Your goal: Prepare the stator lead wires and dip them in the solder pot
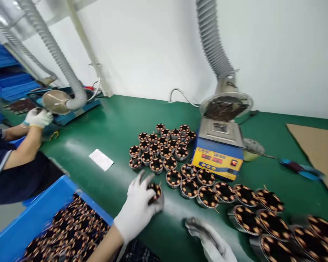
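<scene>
My left hand (138, 211), in a white glove, is closed around a motor stator (156, 191) with copper windings, holding it on the green mat just left of the nearest row. My right hand (211, 242), also gloved, lies low near the front edge with its fingers smeared by motion; nothing shows in it. Several more stators (164, 149) stand in rows in the middle of the mat, and larger-looking ones (262, 214) run off to the right.
A blue bin (54, 203) full of stators sits at the lower left. A blue-and-yellow solder pot (217, 158) stands under a grey extraction hose (211, 40). A blue-handled tool (300, 168), cardboard sheet (317, 145) and white slip (101, 159) lie on the mat. A co-worker's gloved hand (38, 117) works at far left.
</scene>
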`<state>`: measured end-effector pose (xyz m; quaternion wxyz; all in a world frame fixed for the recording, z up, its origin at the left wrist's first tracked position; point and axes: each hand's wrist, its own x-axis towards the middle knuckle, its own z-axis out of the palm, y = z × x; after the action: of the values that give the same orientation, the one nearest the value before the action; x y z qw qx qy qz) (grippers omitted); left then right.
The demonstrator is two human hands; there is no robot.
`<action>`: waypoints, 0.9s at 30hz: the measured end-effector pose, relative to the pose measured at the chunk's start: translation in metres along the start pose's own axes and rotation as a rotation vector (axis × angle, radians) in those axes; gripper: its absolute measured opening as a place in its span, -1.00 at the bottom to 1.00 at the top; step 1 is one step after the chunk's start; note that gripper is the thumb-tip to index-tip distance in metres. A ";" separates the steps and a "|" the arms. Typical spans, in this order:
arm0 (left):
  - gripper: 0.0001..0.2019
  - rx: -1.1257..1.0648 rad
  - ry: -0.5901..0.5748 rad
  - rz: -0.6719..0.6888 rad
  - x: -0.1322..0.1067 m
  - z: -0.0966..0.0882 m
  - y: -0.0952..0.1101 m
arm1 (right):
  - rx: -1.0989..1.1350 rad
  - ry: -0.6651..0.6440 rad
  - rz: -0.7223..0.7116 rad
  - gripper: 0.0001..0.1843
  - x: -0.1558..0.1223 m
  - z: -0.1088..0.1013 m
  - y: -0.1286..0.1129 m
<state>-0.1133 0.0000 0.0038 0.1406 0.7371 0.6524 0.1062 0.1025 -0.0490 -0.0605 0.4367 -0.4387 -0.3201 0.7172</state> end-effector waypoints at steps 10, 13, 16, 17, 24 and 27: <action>-0.15 -0.440 -0.416 0.277 -0.011 0.037 0.058 | 0.550 0.048 0.057 -0.70 -0.017 0.020 -0.010; -0.44 -0.568 -0.372 0.272 -0.008 0.050 0.061 | 0.645 0.068 0.060 -0.68 -0.015 0.020 -0.009; -0.79 -0.847 -0.284 0.071 -0.001 0.053 0.063 | 0.681 -0.006 0.072 -0.65 -0.010 0.020 -0.006; -0.74 -0.937 -0.287 -0.042 0.002 0.052 0.063 | 0.684 -0.038 0.085 -0.65 -0.009 0.019 -0.006; -0.45 -0.968 -0.447 -0.039 0.002 0.047 0.055 | 0.771 -0.057 0.209 -0.65 -0.008 0.012 -0.005; -0.22 -0.811 -0.434 0.140 -0.002 0.047 0.063 | 0.780 -0.009 0.198 -0.72 -0.008 0.012 -0.005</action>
<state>-0.0393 -0.0116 -0.0185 0.5433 0.6700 0.4625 0.2050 0.0952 -0.0551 -0.0487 0.4978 -0.2659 0.0180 0.8253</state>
